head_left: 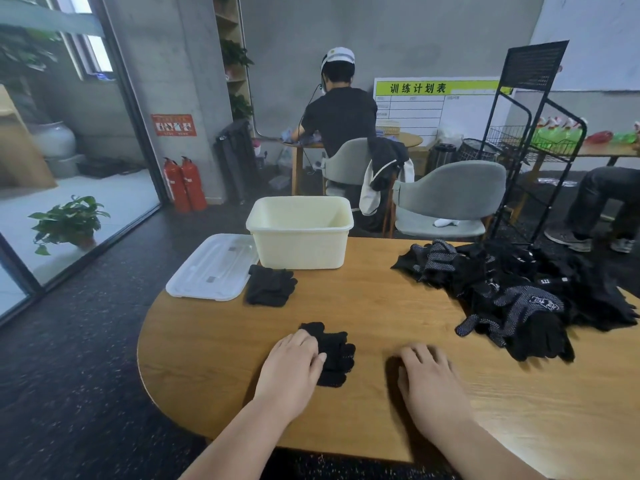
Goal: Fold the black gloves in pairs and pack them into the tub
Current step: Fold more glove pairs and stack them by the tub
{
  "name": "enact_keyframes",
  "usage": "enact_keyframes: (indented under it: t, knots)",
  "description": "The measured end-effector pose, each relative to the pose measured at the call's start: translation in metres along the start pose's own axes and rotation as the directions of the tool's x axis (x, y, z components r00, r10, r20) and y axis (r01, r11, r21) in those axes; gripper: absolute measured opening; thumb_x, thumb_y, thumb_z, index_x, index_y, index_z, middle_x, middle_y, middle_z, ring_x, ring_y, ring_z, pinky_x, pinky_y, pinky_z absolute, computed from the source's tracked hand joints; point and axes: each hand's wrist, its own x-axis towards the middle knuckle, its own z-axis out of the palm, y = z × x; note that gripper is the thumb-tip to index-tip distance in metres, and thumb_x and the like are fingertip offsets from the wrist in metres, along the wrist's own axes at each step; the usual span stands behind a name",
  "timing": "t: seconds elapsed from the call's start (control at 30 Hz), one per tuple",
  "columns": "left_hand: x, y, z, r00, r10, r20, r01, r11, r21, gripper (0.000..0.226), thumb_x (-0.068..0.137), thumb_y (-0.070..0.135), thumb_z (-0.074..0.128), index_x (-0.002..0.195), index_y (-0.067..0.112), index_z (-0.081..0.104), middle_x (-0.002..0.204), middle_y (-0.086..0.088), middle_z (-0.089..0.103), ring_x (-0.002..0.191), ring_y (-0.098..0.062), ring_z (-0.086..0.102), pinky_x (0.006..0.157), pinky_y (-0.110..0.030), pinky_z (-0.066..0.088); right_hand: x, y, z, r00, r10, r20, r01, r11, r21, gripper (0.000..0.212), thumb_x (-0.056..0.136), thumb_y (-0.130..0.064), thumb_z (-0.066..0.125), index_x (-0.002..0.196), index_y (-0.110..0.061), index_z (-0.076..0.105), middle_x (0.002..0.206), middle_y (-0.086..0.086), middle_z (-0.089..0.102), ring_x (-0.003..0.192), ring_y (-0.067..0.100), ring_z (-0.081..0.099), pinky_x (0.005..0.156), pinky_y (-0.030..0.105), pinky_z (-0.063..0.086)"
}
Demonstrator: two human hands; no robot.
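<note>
A folded pair of black gloves (334,355) lies near the table's front edge, and my left hand (294,365) rests on its left part with fingers curled over the fabric. My right hand (429,375) lies flat on the bare wood to the right, holding nothing. Another folded black pair (270,285) sits in front of the cream tub (301,233), which stands at the table's far edge. I cannot see gloves inside the tub from here. A loose pile of black gloves (519,289), some with white grip dots, spreads over the right side.
The tub's clear lid (211,268) lies left of it, overhanging the wooden table (381,299). Behind the table stand grey chairs (450,195), a black wire rack (530,140) and a seated person (339,116) facing away.
</note>
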Motion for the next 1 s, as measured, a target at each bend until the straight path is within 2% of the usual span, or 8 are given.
enact_keyframes:
  t: [0.07, 0.17, 0.3, 0.4, 0.53, 0.63, 0.77, 1.0]
  knots:
    - [-0.001, -0.01, -0.004, 1.0, -0.011, 0.002, 0.011, 1.0, -0.015, 0.018, 0.11, 0.039, 0.048, 0.095, 0.031, 0.053, 0.098, 0.02, 0.047, 0.094, -0.005, 0.049, 0.091, -0.02, 0.038, 0.005, -0.012, 0.0, 1.0, 0.027, 0.001, -0.027, 0.999, 0.046, 0.035, 0.108, -0.037, 0.038, 0.138, -0.031, 0.054, 0.144, -0.009, 0.049, 0.133, 0.021, 0.043, 0.11, 0.037, 0.042]
    - [-0.005, -0.022, -0.008, 0.999, -0.043, -0.011, 0.042, 0.998, -0.048, 0.003, 0.108, 0.038, 0.055, 0.109, 0.037, 0.058, 0.107, 0.024, 0.052, 0.104, 0.0, 0.051, 0.101, -0.022, 0.042, 0.012, -0.035, 0.005, 0.998, -0.047, 0.032, 0.042, 0.99, 0.132, 0.042, 0.11, -0.036, 0.036, 0.149, -0.032, 0.047, 0.159, -0.007, 0.04, 0.149, 0.023, 0.032, 0.122, 0.041, 0.034]
    - [-0.01, -0.037, -0.013, 0.993, -0.113, -0.043, 0.112, 0.993, -0.026, 0.017, 0.105, 0.04, 0.059, 0.122, 0.038, 0.059, 0.122, 0.025, 0.049, 0.119, 0.001, 0.046, 0.106, -0.023, 0.041, 0.026, -0.055, 0.009, 0.991, -0.121, 0.052, 0.111, 0.979, 0.173, 0.047, 0.111, -0.042, 0.031, 0.158, -0.036, 0.034, 0.171, -0.008, 0.021, 0.16, 0.022, 0.011, 0.13, 0.042, 0.019]
    - [-0.007, -0.048, -0.017, 0.967, -0.248, -0.066, 0.24, 0.965, -0.101, 0.031, 0.103, 0.046, 0.061, 0.133, 0.036, 0.057, 0.13, 0.02, 0.046, 0.12, -0.002, 0.044, 0.106, -0.028, 0.045, 0.031, -0.061, 0.014, 0.992, -0.106, 0.068, 0.093, 0.981, 0.17, 0.052, 0.11, -0.052, 0.021, 0.161, -0.039, 0.026, 0.174, -0.01, 0.013, 0.161, 0.019, 0.003, 0.131, 0.042, 0.013]
    - [0.008, -0.057, -0.025, 0.903, -0.425, 0.066, 0.428, 0.873, -0.232, 0.05, 0.101, 0.049, 0.065, 0.147, 0.03, 0.054, 0.123, 0.016, 0.058, 0.114, -0.007, 0.058, 0.098, -0.031, 0.055, 0.029, -0.062, 0.016, 0.994, -0.1, 0.041, 0.094, 0.986, 0.138, 0.055, 0.11, -0.055, 0.015, 0.16, -0.038, 0.03, 0.173, -0.011, 0.016, 0.16, 0.017, 0.004, 0.13, 0.04, 0.012]
    - [0.021, -0.058, -0.03, 0.888, -0.435, 0.146, 0.457, 0.869, -0.19, 0.049, 0.1, 0.041, 0.07, 0.145, 0.025, 0.058, 0.112, 0.016, 0.063, 0.104, -0.007, 0.064, 0.092, -0.028, 0.056, 0.028, -0.062, 0.017, 0.994, -0.104, 0.035, 0.098, 0.986, 0.134, 0.056, 0.109, -0.056, 0.014, 0.159, -0.039, 0.031, 0.173, -0.012, 0.017, 0.16, 0.016, 0.004, 0.13, 0.04, 0.014]
    - [0.032, -0.058, -0.032, 0.857, -0.476, 0.197, 0.514, 0.82, -0.252, 0.039, 0.098, 0.033, 0.076, 0.134, 0.024, 0.067, 0.111, 0.01, 0.069, 0.1, -0.009, 0.067, 0.092, -0.029, 0.059, 0.028, -0.061, 0.018, 0.993, -0.11, 0.044, 0.104, 0.987, 0.126, 0.058, 0.108, -0.058, 0.013, 0.159, -0.039, 0.031, 0.172, -0.012, 0.018, 0.16, 0.016, 0.003, 0.13, 0.041, 0.015]
    - [0.04, -0.059, -0.039, 0.888, -0.453, 0.083, 0.454, 0.831, -0.321, 0.028, 0.099, 0.026, 0.073, 0.127, 0.024, 0.07, 0.108, 0.014, 0.065, 0.099, -0.005, 0.064, 0.083, -0.018, 0.05, 0.028, -0.062, 0.02, 0.992, -0.12, 0.026, 0.117, 0.986, 0.117, 0.065, 0.106, -0.061, 0.003, 0.16, -0.038, 0.03, 0.173, -0.011, 0.016, 0.16, 0.016, 0.002, 0.13, 0.041, 0.015]
